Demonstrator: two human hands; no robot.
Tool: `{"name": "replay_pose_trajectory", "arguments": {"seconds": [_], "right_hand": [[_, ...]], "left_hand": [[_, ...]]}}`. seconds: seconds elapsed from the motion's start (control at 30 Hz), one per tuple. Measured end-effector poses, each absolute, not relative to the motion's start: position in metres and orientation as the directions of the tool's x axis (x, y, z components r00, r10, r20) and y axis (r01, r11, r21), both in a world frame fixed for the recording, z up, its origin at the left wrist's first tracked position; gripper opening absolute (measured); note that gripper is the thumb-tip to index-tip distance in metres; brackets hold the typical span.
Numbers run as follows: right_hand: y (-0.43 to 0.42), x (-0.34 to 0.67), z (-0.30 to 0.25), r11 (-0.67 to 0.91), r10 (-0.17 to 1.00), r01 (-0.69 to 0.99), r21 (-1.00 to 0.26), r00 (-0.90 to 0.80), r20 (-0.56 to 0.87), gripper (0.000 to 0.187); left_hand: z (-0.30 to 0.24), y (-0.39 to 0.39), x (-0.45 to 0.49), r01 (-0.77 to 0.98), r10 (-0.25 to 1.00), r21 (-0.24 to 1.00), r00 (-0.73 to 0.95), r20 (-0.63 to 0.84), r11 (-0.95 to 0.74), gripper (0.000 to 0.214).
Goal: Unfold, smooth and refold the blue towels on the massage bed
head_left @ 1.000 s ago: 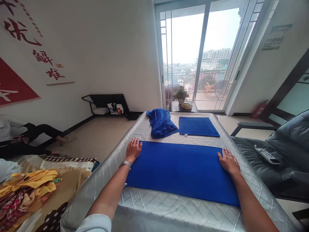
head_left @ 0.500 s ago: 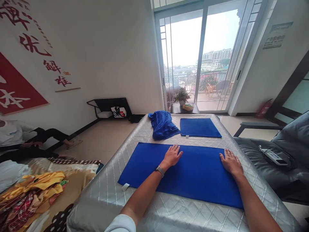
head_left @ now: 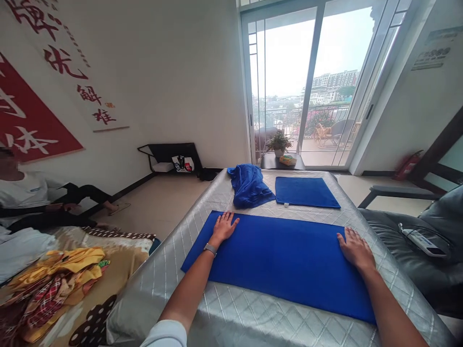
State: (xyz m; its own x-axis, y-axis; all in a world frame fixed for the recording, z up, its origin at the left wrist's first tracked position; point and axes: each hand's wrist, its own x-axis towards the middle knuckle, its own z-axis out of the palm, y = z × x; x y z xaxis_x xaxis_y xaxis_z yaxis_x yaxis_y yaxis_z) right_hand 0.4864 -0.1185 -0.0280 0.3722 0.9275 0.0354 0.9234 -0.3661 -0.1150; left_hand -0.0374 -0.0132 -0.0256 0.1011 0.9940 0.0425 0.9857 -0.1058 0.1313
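A long blue towel (head_left: pixel 285 258) lies spread flat across a silver quilted table (head_left: pixel 253 323). My left hand (head_left: pixel 224 226) rests open, palm down, on the towel's far left corner. My right hand (head_left: pixel 355 249) lies open and flat on the towel's right end. Beyond the towel, a crumpled blue towel (head_left: pixel 249 185) sits beside a neatly folded blue towel (head_left: pixel 306 192) at the far end of the table.
A person sits on the floor at the left by the wall (head_left: pixel 39 202). Colourful clothes (head_left: pixel 54 282) lie on a patterned cover at lower left. A grey massage chair with a remote (head_left: pixel 423 241) stands at right. A potted plant (head_left: pixel 279 143) stands before the glass balcony doors.
My left hand slid from the towel's left corner to its middle, then back toward the left corner. My right hand stayed on the right end. The view shifted slightly.
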Motion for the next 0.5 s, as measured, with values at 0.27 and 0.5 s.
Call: {"name": "replay_pose_trajectory", "arguments": {"seconds": [0.27, 0.5], "right_hand": [[-0.116, 0.490, -0.031, -0.369, 0.925, 0.923, -0.106, 0.376, 0.052, 0.079], [-0.115, 0.488, -0.027, -0.382, 0.920, 0.919, -0.095, 0.388, 0.053, 0.077]], "left_hand": [[-0.031, 0.001, -0.095, 0.989, 0.995, 0.134, -0.067, 0.075, 0.056, 0.072], [-0.037, 0.000, -0.089, 0.985, 0.986, 0.161, -0.081, 0.148, 0.057, 0.069]]}}
